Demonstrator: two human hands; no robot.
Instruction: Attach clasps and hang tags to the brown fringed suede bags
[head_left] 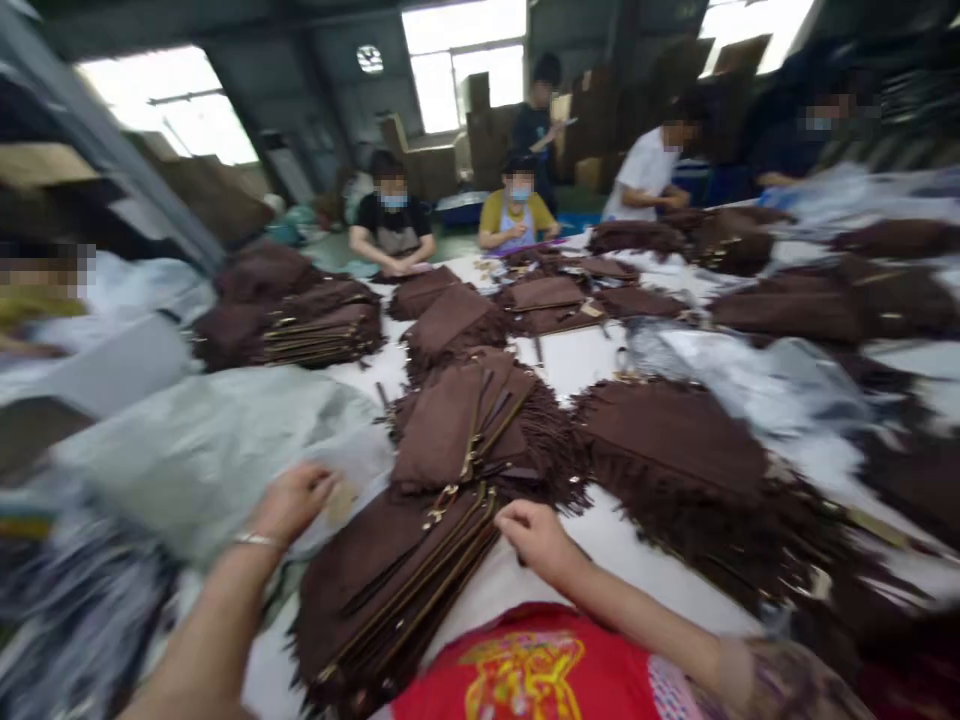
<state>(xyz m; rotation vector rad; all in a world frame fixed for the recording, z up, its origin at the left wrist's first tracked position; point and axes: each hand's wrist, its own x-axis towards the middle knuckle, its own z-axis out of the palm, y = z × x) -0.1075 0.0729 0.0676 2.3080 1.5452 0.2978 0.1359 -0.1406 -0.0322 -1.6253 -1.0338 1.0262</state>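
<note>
Left hand (292,502): fingers curled, small tan tag (341,502) at the fingertips, blurred, grip cannot be told; right hand (541,540): fingers bent inward, thumb near index finger, at the zippered edge of the stack of dark brown pouches (394,590), grip on it likewise unclear. Stack lies tilted on the white tabletop (622,545) between the two forearms, near the red apron (517,665); fringed brown bags (457,425) lie just beyond, pale plastic bag (217,455) beside the left hand.

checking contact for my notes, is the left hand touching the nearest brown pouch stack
Apart: the head view shows a tan tag and pale plastic between left hand and brown stack.
</note>
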